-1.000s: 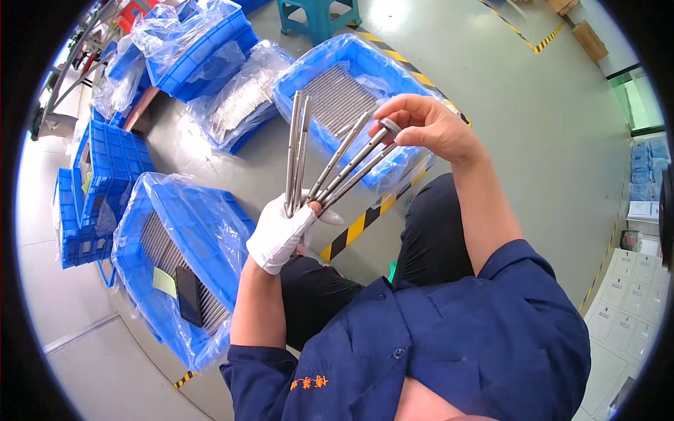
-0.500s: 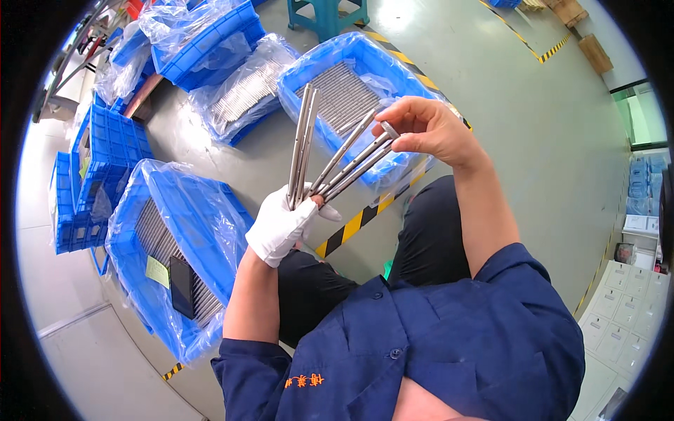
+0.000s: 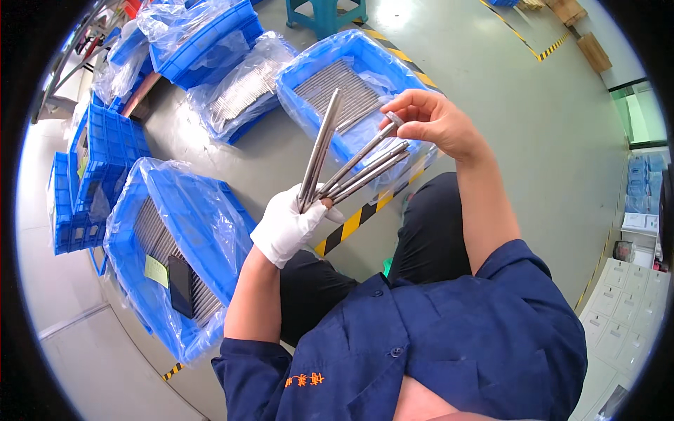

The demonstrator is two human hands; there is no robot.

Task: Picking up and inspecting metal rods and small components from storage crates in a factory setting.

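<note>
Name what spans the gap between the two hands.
Metal rods, held in the gloved left hand, some reaching toward the bare right hand, as the head view shows.

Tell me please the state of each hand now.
Left hand: closed, holding several metal rods.
Right hand: closed, pinching a round metal part at one rod's end.

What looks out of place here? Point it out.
A flat black rectangular device, probably a phone, lies on grey metal rods in the plastic-lined blue crate at lower left; odd, because it is no rod.
</note>
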